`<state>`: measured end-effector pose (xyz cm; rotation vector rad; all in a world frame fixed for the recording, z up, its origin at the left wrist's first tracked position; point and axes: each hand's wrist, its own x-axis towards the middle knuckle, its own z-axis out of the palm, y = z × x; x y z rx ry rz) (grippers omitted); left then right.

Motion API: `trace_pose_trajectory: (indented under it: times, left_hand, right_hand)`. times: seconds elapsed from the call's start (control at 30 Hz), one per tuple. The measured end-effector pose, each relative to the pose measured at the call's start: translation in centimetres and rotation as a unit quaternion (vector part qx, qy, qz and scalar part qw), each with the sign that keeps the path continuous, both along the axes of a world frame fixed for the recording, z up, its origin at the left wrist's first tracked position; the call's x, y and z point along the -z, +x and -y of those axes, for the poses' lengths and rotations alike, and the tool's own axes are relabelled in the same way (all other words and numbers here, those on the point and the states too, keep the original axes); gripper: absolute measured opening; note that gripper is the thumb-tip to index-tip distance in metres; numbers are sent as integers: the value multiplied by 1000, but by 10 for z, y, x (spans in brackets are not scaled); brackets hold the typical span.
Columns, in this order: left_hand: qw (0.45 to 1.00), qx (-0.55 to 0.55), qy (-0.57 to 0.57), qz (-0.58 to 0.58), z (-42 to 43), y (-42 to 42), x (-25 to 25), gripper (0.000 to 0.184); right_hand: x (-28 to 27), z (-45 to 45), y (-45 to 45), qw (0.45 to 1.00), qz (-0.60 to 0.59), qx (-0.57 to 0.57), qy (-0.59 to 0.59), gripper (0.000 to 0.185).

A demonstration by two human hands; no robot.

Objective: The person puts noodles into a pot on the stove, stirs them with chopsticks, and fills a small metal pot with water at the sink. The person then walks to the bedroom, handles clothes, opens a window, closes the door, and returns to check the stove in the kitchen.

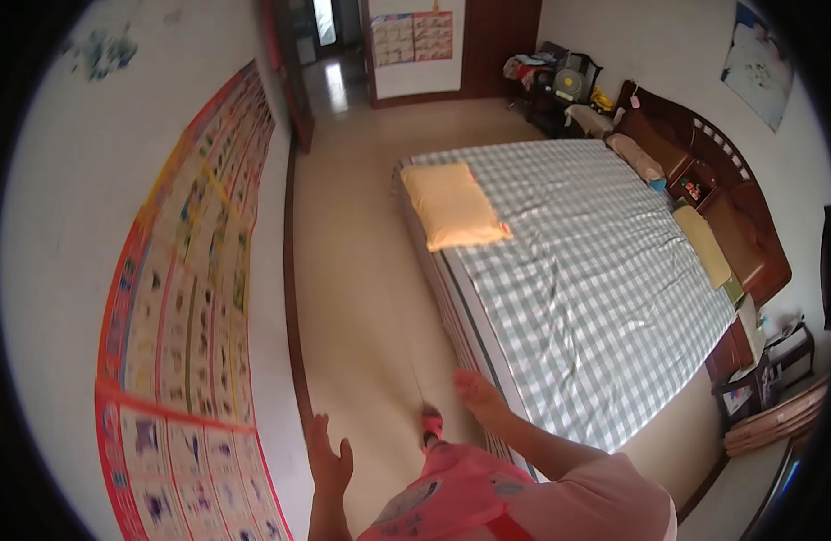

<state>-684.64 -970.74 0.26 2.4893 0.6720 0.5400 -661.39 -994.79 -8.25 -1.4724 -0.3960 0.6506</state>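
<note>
My left hand (pixel 329 458) is raised beside the poster wall, its thumb and fingers apart and nothing in it. My right hand (pixel 480 397) hangs over the floor near the long side of the bed, fingers loosely stretched and somewhat blurred, with no object visible in it. A grey-and-white checked sheet (pixel 578 261) covers the bed, with some wrinkles. On the bed's near left corner at the foot end lies a yellow-orange pillow (pixel 456 206), apart from both hands. One pink shoe (pixel 431 424) shows below me on the floor.
Educational posters (pixel 186 298) cover the left wall. A tiled floor strip (pixel 352 243) runs between wall and bed toward an open door (pixel 294 81). A fan (pixel 569 83) and clothes stand at the back. The wooden headboard (pixel 722 171) has pillows (pixel 704 245) along it.
</note>
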Motion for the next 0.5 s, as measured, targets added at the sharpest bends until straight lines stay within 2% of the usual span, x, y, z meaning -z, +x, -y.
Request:
trace_pose_trajectory:
  times: [0.03,0.13,0.2,0.27,0.47,0.5]
  left_hand:
    - [1000,8,7,9,-26,33,-3,55]
    - [999,-11,-30,8,-98,111,-11,57]
    - [999,-7,24,31,-139,164,-18,59]
    - [1000,-12,-10,18,-184,207,-19,59]
    - [1000,-7,-18,11,-341,331,-4,60]
    - [1000,-8,-9,1,-374,353,2,60]
  right_hand:
    - [-10,-26,31,995,-69,2,71,43]
    - [-58,-113,117,998,-45,-30,12,41]
    - [-64,-169,166,999,-7,-44,18,41]
    - [-79,-229,213,995,34,-90,14,42]
    - [-67,-409,330,983,-45,-138,112,46]
    - [-72,-435,355,985,-48,-131,98,48]
